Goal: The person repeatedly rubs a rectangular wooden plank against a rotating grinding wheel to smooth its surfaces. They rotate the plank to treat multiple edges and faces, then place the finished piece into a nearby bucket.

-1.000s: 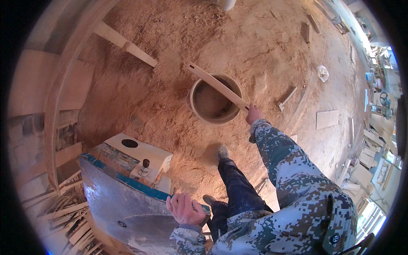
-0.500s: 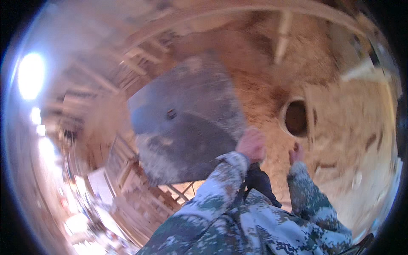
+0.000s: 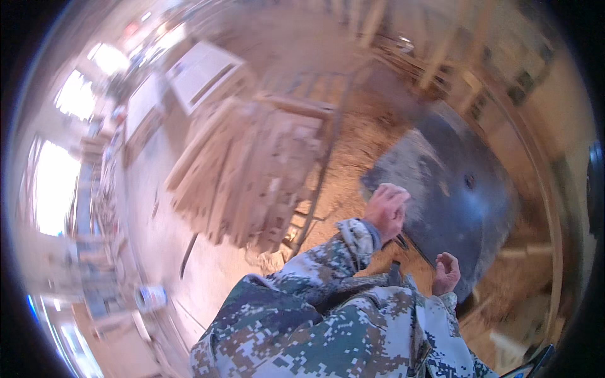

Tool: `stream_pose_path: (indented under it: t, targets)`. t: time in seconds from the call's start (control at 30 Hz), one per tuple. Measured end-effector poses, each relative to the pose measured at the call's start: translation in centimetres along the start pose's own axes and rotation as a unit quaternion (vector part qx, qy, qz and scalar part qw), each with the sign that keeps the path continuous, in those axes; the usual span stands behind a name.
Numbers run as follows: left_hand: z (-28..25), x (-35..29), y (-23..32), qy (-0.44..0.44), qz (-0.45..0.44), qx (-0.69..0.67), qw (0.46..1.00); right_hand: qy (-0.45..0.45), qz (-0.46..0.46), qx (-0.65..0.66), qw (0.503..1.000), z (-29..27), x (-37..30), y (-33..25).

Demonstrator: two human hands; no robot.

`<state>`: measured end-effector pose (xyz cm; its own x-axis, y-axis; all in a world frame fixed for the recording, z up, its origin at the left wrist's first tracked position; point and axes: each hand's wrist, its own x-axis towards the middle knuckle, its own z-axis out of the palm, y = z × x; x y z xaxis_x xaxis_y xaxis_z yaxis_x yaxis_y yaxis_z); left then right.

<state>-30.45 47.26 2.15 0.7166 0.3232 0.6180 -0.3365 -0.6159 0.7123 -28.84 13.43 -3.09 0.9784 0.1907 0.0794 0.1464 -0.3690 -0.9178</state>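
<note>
My left hand (image 3: 387,213) is by the near left edge of a dark, square metal machine table (image 3: 441,183) with a small round hole in its top. The fingers of that hand are bent and drawn together; whatever they may hold is hidden. By the table's near edge, closer to my body, is my right hand (image 3: 446,274), its fingers loosely curved and apart with nothing visible in them. Both arms wear camouflage sleeves (image 3: 315,271).
To the left, a pile of notched wooden pieces (image 3: 252,170) rests on a metal-framed rack (image 3: 321,183). Pale panel stacks (image 3: 205,75) stand beyond it. Sawdust (image 3: 356,157) covers the floor around the table. A white bucket (image 3: 151,297) sits at lower left, and timbers (image 3: 435,57) lean at the back.
My view has swung left, so the table now appears on the right and the wooden pile has come into the middle left. My right hand is now beside the table's edge.
</note>
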Motion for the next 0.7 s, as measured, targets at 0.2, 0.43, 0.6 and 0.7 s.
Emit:
stream_pose_path:
  t: [0.2,0.43,0.6,0.7]
  targets:
    - [-33.2,-12.1,-17.3,0.289,-0.209,0.353,0.865,-0.280,-0.199,-0.064,0.937,27.4,0.8,-6.5]
    - [-51.0,-17.6,-28.2,0.196,-0.344,0.460,0.795,-0.465,-0.273,-0.090,0.837,31.9,-0.6,-6.3]
    - [-52.0,-13.8,-30.8,0.106,-0.387,0.456,0.794,-0.440,-0.257,-0.102,0.855,27.6,0.8,-4.7]
    - [-51.5,-11.6,-30.6,0.076,-0.375,0.478,0.790,-0.413,-0.237,-0.075,0.876,25.3,1.2,-2.6]
